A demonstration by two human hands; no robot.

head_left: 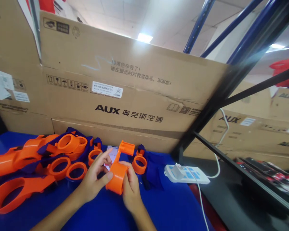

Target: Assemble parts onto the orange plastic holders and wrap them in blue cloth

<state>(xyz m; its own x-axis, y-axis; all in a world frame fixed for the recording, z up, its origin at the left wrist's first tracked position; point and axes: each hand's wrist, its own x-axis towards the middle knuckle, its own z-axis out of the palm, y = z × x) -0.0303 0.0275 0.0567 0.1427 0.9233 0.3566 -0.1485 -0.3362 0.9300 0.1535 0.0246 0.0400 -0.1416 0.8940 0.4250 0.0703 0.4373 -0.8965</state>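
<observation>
An orange tape dispenser (116, 176), a wide ring with an arm and a small head at its upper end, is held above the blue table. My right hand (132, 189) is closed around the ring's right side. My left hand (93, 176) has its fingers apart; its thumb tip is at the ring's left edge, and its index finger reaches over a phone (113, 153). The phone lies lit behind the dispenser, partly covered by it and the fingers. Just to the right stands another orange tape dispenser (139, 165) with dark blue parts.
Several orange tape dispensers (59, 167) are heaped at the left on the blue table (163, 205). A white power strip (186, 174) with a plug and cables lies at the right edge. Behind stands a large cardboard box (139, 99); a dark metal frame post (207, 114) slants at the right.
</observation>
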